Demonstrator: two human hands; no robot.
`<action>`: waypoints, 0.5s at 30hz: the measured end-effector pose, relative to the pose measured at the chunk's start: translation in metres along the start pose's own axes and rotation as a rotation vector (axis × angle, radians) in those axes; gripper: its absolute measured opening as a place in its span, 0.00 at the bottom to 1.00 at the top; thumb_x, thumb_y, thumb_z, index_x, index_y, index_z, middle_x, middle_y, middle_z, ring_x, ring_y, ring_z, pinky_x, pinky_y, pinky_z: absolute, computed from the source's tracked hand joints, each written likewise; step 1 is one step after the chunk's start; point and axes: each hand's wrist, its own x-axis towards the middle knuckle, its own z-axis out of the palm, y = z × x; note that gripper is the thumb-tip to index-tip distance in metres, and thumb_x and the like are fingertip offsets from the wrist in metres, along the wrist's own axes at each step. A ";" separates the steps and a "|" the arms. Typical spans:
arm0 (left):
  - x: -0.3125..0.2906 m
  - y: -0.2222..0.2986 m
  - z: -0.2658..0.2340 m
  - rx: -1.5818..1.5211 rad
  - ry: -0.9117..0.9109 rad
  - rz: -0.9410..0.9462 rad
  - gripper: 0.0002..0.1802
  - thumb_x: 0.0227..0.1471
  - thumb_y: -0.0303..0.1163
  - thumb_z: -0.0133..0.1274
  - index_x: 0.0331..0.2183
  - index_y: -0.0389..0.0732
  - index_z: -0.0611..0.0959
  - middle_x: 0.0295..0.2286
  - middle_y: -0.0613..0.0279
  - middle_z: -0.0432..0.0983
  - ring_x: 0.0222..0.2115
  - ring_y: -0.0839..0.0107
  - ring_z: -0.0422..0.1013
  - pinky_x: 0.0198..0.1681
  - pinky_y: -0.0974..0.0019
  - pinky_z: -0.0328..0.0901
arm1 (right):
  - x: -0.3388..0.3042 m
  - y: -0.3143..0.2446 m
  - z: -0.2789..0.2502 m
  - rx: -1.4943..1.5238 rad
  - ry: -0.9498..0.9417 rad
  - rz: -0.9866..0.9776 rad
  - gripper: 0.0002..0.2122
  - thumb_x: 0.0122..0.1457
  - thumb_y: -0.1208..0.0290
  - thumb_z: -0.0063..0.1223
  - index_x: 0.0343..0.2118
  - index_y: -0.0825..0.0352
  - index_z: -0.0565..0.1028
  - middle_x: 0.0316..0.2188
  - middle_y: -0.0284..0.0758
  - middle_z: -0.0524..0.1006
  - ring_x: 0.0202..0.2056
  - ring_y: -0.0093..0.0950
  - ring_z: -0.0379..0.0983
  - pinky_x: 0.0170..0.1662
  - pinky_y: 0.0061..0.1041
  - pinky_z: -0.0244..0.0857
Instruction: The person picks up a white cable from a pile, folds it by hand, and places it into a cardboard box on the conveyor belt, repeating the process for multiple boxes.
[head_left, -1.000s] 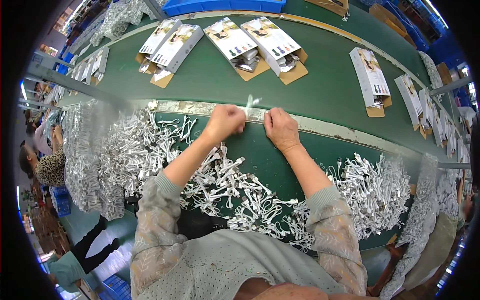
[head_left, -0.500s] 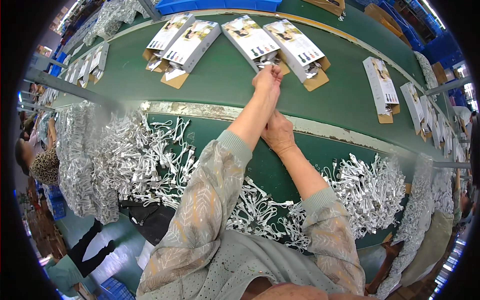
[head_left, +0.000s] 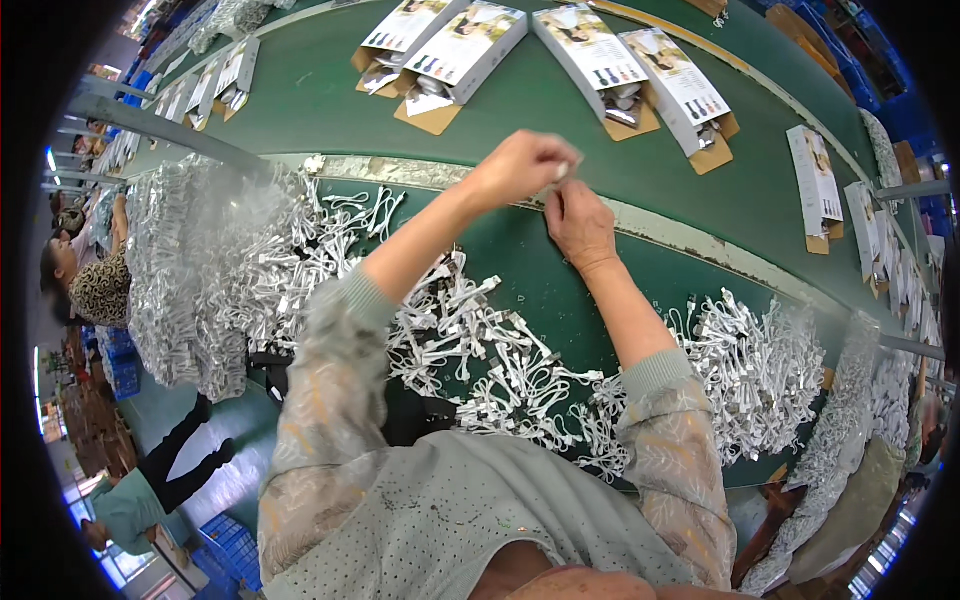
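White cables (head_left: 510, 390) are heaped on the green bench (head_left: 510, 280); opened boxes (head_left: 590, 55) are laid out along the green belt (head_left: 320, 110) beyond.

White cables (head_left: 745, 375); green belt (head_left: 310, 100); leaf-patterned grey sleeves (head_left: 680, 450).

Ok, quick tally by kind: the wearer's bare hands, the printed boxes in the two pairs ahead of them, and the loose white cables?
Bare hands: 2 (left hand, right hand)
Printed boxes: 4 (left pair, right pair)
White cables: too tangled to count
Total without cables: 6
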 end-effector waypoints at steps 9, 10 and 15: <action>-0.149 -0.041 -0.014 0.821 -0.054 0.010 0.19 0.41 0.21 0.50 0.40 0.42 0.78 0.40 0.56 0.70 0.44 0.57 0.67 0.47 0.58 0.64 | -0.014 -0.054 -0.032 0.524 -0.481 0.138 0.11 0.50 0.70 0.54 0.37 0.63 0.74 0.30 0.38 0.74 0.30 0.34 0.73 0.36 0.31 0.68; -0.148 -0.039 -0.016 0.784 -0.086 -0.022 0.16 0.41 0.23 0.51 0.37 0.42 0.79 0.38 0.56 0.70 0.43 0.57 0.67 0.46 0.58 0.64 | -0.028 -0.063 -0.037 0.520 -0.532 -0.051 0.12 0.49 0.70 0.53 0.39 0.62 0.73 0.34 0.37 0.72 0.37 0.35 0.71 0.40 0.30 0.67; -0.147 -0.030 -0.040 0.578 0.010 -0.002 0.06 0.39 0.25 0.56 0.26 0.39 0.81 0.23 0.59 0.73 0.28 0.62 0.72 0.34 0.62 0.67 | -0.053 -0.078 -0.054 0.335 -0.706 -0.053 0.08 0.49 0.72 0.55 0.34 0.63 0.73 0.32 0.37 0.72 0.36 0.38 0.71 0.38 0.34 0.67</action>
